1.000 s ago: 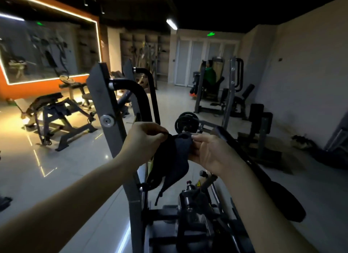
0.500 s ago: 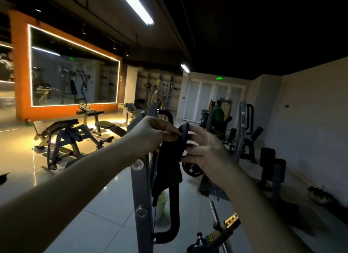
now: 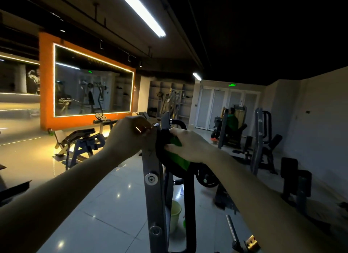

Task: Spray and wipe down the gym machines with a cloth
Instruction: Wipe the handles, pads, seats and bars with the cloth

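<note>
Dark cloth (image 3: pixel 162 140) gripped by right hand (image 3: pixel 188 147); left hand (image 3: pixel 130 135) curled at grey upright (image 3: pixel 153 194)

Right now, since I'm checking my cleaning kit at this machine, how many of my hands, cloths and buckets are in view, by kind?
Hands: 2, the left hand and the right hand, which grips the cloth.
Cloths: 1, a dark and green cloth.
Buckets: 1, a pale bucket on the floor.
Total: 4.

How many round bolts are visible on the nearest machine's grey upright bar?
2: upper bolt below the left hand, lower bolt near the picture's bottom edge. More may be hidden behind the hand.
</note>
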Tool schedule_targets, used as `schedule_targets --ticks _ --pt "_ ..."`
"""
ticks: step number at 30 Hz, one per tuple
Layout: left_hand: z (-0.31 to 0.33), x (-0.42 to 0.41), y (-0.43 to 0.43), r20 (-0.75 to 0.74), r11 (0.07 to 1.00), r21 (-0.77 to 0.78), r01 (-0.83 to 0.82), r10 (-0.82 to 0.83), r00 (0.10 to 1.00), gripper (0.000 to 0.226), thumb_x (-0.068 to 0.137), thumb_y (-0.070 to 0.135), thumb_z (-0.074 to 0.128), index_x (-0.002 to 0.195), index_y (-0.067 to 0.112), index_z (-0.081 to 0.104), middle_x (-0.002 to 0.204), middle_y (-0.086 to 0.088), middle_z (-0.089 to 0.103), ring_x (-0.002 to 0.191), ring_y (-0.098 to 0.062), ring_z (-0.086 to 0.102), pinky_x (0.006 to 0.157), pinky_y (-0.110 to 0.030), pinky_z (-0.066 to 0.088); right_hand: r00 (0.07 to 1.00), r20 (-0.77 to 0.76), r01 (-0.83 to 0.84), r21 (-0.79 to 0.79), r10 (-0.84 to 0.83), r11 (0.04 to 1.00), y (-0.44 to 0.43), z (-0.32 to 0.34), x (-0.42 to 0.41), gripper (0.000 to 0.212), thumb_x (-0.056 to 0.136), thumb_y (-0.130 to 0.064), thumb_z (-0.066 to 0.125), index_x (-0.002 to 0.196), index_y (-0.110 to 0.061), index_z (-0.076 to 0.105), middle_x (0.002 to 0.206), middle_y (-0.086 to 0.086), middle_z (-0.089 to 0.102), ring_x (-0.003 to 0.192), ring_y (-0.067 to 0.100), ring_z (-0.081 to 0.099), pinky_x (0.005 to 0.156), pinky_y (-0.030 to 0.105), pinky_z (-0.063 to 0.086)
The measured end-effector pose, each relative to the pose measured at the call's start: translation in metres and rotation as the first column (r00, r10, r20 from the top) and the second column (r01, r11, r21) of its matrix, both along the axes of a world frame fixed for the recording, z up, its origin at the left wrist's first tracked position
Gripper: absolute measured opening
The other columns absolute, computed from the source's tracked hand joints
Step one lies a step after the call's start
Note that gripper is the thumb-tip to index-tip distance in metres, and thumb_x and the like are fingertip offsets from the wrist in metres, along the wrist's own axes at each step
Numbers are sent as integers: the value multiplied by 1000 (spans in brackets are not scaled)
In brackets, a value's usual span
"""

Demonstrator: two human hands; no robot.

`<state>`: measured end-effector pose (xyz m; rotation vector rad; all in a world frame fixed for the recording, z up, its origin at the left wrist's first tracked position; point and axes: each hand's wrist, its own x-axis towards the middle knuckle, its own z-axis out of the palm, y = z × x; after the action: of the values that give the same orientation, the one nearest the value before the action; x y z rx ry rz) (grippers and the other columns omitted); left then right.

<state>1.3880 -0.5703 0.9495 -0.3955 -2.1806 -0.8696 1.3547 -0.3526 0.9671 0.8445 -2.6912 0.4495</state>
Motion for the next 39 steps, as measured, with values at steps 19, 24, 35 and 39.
schedule_targets --ticks 19,24,35,39 --pt "-16 -67 35 -129 941 273 201 -171 977 46 109 31 35 83 14 69 64 -5 62 57 -12 59 55 -29 46 963 192 270 -709 -190 651 8 -41 -24 21 109 -23 45 104 -14 64 79 0 60 71 18 57 62 29 40" --pt "-20 -69 38 -280 957 245 155 -83 956 51 110 21 39 64 9 59 50 -2 50 43 -17 49 42 -32 38 992 100 -25 -434 75 900 -6 -28 -16 34 107 -46 42 120 -25 66 95 -6 66 84 9 62 70 31 48" --pt "-24 -72 38 -260 959 265 99 -28 965 60 102 41 32 78 1 69 61 -14 64 56 -32 62 54 -52 50 887 461 238 -419 -21 876 -26 -7 -47 39 97 -42 47 109 -8 64 94 10 68 83 24 67 89 43 57" --pt "-22 -70 39 -277 963 254 92 -19 961 55 105 33 34 71 4 65 55 -12 59 49 -30 56 50 -51 48 940 -283 73 -374 -189 925 -22 -53 -19 41 103 -55 44 104 -19 63 87 -2 65 68 4 57 56 9 34"
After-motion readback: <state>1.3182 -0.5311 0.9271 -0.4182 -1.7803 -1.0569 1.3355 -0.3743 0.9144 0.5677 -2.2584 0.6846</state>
